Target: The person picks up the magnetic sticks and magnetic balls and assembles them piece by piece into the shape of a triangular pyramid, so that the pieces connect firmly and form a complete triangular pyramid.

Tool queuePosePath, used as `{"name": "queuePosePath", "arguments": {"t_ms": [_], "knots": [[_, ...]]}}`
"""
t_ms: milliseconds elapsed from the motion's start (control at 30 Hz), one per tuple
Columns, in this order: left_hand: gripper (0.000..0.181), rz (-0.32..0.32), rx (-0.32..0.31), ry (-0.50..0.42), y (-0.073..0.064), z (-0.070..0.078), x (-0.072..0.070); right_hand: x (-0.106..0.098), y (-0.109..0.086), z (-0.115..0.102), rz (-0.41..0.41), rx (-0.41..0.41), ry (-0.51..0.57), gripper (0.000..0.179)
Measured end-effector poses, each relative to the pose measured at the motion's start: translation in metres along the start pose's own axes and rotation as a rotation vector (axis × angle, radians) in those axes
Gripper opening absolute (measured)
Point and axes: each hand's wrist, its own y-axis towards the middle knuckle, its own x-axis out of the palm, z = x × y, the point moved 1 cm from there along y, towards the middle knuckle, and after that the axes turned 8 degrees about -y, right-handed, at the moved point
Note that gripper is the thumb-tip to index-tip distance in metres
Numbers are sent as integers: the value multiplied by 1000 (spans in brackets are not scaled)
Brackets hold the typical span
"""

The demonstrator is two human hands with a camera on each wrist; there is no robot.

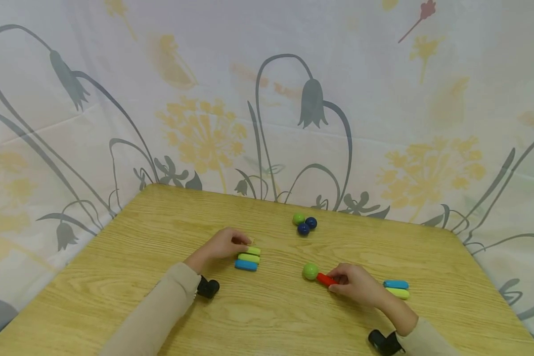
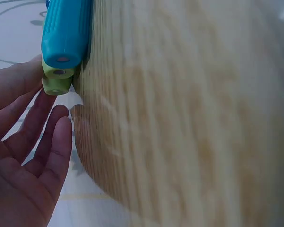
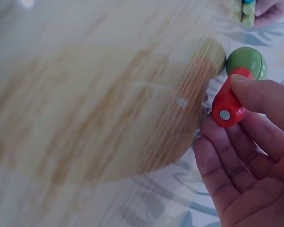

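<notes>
My right hand (image 1: 356, 284) pinches a red magnetic stick (image 1: 325, 280) between thumb and fingers. One end of that stick meets a green ball (image 1: 310, 271); in the right wrist view a round silver magnet shows in the end of the red stick (image 3: 229, 106) nearer the camera. At the left, my left hand (image 1: 222, 244) has thumb and index finger around the farthest yellow-green stick (image 1: 254, 251), partly covering it. Beside that stick lie a second yellow-green stick (image 1: 249, 258) and a blue stick (image 1: 246, 265), side by side. The left hand's other fingers (image 2: 61, 142) are loosely bent.
Toward the back of the wooden table (image 1: 276, 316) sit a green ball (image 1: 298, 219) and two dark blue balls (image 1: 303, 229), grouped together. Right of my right hand lie a blue stick (image 1: 396, 284) and a yellow-green stick (image 1: 398, 293). A flower-patterned cloth (image 1: 276, 148) hangs behind the table.
</notes>
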Motion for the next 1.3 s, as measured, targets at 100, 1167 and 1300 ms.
{"name": "queuePosePath", "arguments": {"t_ms": [100,1167,1300], "knots": [[19,-25,-2,10,0,-1,-1,0,0,0,1,3,-2,25],[24,91,51,-21,-17,32,10,0,1,1,-12,2,15,28],[24,59,24,-50,-19,40,23,1,1,1,-15,2,24,29]]}}
